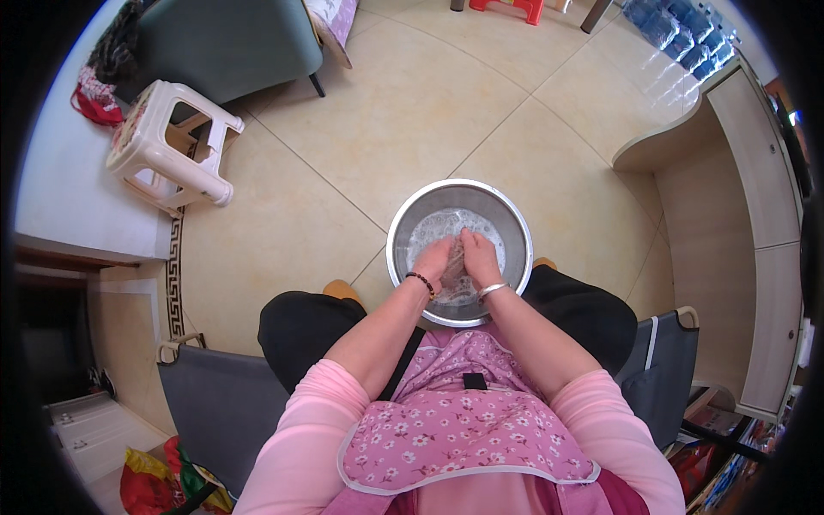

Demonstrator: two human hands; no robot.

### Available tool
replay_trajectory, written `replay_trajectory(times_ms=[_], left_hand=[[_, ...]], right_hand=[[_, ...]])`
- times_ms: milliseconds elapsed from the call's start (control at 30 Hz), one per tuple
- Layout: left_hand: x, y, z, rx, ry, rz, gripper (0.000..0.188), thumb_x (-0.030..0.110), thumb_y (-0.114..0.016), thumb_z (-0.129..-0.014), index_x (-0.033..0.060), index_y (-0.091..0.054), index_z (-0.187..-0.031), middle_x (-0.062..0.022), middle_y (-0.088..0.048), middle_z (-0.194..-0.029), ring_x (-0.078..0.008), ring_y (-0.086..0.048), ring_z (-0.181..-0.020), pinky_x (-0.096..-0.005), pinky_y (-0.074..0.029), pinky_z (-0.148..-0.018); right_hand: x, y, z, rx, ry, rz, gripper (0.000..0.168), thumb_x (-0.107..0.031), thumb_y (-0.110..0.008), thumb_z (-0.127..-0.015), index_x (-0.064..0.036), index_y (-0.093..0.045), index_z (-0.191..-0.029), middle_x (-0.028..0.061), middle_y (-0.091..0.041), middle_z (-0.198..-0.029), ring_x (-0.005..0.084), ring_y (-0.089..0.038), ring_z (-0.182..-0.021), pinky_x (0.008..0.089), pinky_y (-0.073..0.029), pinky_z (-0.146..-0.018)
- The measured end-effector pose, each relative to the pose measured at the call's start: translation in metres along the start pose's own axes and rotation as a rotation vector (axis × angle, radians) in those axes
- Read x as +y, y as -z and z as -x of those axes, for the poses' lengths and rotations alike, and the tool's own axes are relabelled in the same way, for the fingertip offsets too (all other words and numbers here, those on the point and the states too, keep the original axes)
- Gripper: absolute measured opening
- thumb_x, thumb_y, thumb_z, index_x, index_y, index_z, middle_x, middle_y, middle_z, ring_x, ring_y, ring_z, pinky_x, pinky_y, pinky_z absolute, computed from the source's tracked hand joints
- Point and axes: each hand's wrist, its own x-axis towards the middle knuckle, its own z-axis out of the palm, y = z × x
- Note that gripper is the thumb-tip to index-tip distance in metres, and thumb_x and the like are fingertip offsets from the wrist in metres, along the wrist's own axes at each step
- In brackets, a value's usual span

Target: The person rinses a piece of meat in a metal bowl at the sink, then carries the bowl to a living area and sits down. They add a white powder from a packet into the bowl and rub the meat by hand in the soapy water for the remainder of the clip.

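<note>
A round stainless steel basin (pixel 395 225) sits on the floor between my knees, with foamy, soapy water (pixel 428 228) in it. Inside its rim, my left hand (pixel 434 259) and my right hand (pixel 481 256) face each other, close together. Both grip a wet brownish piece of fabric (pixel 454 265), which bunches up between them and hangs down to the suds. Its shape and lower end cannot be made out. A dark bead bracelet (pixel 421 283) circles my left wrist, and a silver bangle (pixel 494 290) my right.
At the left, a pale plastic stool (pixel 187 158) lies tipped on its side near a grey-green armchair (pixel 225 45). A wooden cabinet (pixel 727 187) stands on the right, with wrapped water bottles (pixel 682 38) beyond it. Grey chair fabric (pixel 215 393) shows beside me.
</note>
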Motion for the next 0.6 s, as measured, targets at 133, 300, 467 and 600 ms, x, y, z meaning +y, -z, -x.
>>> replay_trajectory(times_ms=[133, 300, 467, 600], left_hand=[[0.005, 0.033, -0.02, 0.094, 0.035, 0.26, 0.029, 0.034, -0.05, -0.086, 0.0054, -0.053, -0.083, -0.005, -0.057, -0.075, -0.0158, -0.054, -0.059, -0.0332, -0.043, -0.049], [0.008, 0.008, 0.006, -0.015, 0.119, 0.167, 0.028, 0.034, -0.049, -0.086, 0.0064, -0.054, -0.083, -0.004, -0.055, -0.07, -0.0168, -0.052, -0.057, -0.0321, -0.041, -0.045], [-0.007, 0.001, 0.0, -0.001, 0.035, -0.228, 0.028, 0.039, -0.045, -0.085, 0.0124, -0.054, -0.085, -0.0016, -0.054, -0.067, -0.0142, -0.047, -0.05, -0.0283, -0.03, -0.036], [0.006, 0.005, -0.001, 0.062, 0.01, -0.146, 0.035, 0.043, -0.046, -0.086, 0.0087, -0.054, -0.085, -0.0036, -0.055, -0.07, -0.0158, -0.052, -0.056, -0.0307, -0.037, -0.04]], right_hand=[[-0.055, -0.021, 0.071, 0.012, 0.352, 0.147, 0.039, -0.028, -0.045, -0.088, 0.003, -0.047, -0.111, 0.0254, -0.058, -0.079, 0.0407, -0.056, -0.081, 0.0391, -0.044, -0.076], [-0.07, -0.006, 0.055, -0.096, 0.002, 0.365, 0.037, -0.031, -0.04, -0.088, -0.005, -0.04, -0.113, 0.0277, -0.057, -0.077, 0.0457, -0.053, -0.08, 0.0493, -0.042, -0.072], [-0.032, 0.009, 0.012, 0.007, 0.12, 0.35, 0.033, -0.029, -0.04, -0.087, 0.0, -0.055, -0.083, 0.0242, -0.058, -0.078, 0.0429, -0.055, -0.076, 0.0463, -0.043, -0.069], [-0.038, 0.008, 0.026, -0.012, 0.141, 0.221, 0.034, -0.029, -0.043, -0.086, 0.001, -0.056, -0.086, 0.0251, -0.058, -0.079, 0.0428, -0.054, -0.078, 0.0459, -0.043, -0.072]])
